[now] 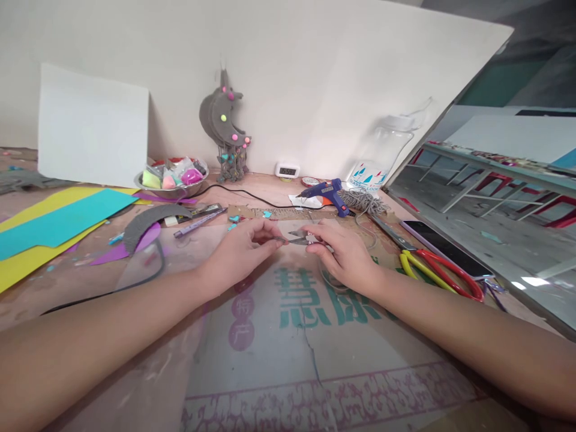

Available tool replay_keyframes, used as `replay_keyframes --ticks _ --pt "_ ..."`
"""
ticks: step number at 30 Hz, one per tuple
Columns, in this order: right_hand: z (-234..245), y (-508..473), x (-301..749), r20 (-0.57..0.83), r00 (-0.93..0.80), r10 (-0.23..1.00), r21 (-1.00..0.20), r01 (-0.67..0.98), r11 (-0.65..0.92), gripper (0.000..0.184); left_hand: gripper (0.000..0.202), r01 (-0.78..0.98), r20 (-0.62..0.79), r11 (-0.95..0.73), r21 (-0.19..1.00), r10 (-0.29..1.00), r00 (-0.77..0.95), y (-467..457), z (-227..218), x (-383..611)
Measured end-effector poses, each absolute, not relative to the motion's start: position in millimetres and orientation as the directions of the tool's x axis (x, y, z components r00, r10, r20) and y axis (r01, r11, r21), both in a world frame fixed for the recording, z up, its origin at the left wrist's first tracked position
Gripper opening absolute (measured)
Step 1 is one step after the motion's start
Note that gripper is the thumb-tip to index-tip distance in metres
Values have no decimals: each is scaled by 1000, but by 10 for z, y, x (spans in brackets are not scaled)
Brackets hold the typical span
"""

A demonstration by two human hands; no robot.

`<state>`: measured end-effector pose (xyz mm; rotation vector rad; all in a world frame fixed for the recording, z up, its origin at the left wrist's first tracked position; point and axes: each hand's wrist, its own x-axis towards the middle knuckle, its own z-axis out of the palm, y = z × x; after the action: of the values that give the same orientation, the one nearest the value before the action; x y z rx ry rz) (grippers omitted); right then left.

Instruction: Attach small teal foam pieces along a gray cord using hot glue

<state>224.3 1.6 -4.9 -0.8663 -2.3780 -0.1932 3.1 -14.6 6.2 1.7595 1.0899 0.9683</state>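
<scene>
In the middle of the head view my left hand [249,246] is closed, thumb and forefinger pinching a small grey piece [282,240]; its exact kind is too small to tell. Facing it, my right hand [344,252] is closed around a small pair of scissors [297,240]. Their two blades are apart and point left toward the grey piece. The fingers cover most of the handles. Both hands are just above a printed sheet [270,372]. A loop of grey cord [330,279] lies under my right hand.
A blue glue gun [330,195], grey yarn [364,203], large red-and-yellow scissors [443,273] and a phone [445,247] lie to the right. Left are coloured sheets [67,225] and a bowl of clay packets [171,192]. A grey moon ornament [224,120] hangs behind.
</scene>
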Motion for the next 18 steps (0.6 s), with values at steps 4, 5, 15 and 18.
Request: replay_keyframes --ticks 4,5,15,18 --pt "-33 16 2222 588 -617 523 -33 627 778 27 13 284 150 -253 925 928 341 -141 50 22" --pt "-27 15 2219 589 -616 522 -34 627 778 27 13 288 140 -247 925 928 346 -141 52 19" --pt "-53 22 2227 573 -626 530 -9 641 768 25 13 294 163 -281 914 916 366 -134 37 14" --pt "-58 23 2221 580 -642 501 23 628 778 25 13 298 185 -307 904 908 376 -124 16 12"
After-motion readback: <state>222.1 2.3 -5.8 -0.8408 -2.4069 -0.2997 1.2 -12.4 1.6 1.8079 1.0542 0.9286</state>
